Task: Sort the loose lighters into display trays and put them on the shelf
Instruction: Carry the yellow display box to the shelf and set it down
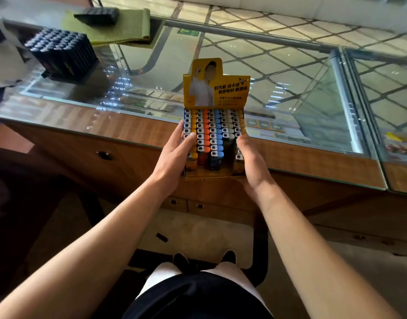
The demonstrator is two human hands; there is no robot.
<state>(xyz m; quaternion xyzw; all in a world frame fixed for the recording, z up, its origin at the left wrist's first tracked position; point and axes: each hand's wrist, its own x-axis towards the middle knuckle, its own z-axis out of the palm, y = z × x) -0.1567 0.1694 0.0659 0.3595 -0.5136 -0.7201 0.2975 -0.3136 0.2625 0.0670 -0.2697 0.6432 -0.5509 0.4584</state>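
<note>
Yellow display tray (215, 88) of upright lighters (213, 134) held between both hands above the near wooden edge of the glass counter (290, 153). Left hand (175, 155) grips the tray's left side, thumb over the lighter tops; right hand (249, 162) grips its right side. Black lighter tray (62, 52) stands at the counter's far left corner, beside a green cloth (119, 31)

yellow display tray (217, 93) header card, Chinese slogan 好火机, smaller lines unreadable

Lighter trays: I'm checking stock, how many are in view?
3: yellow tray held at the counter edge, black tray far left, another black tray on the green cloth.
</note>
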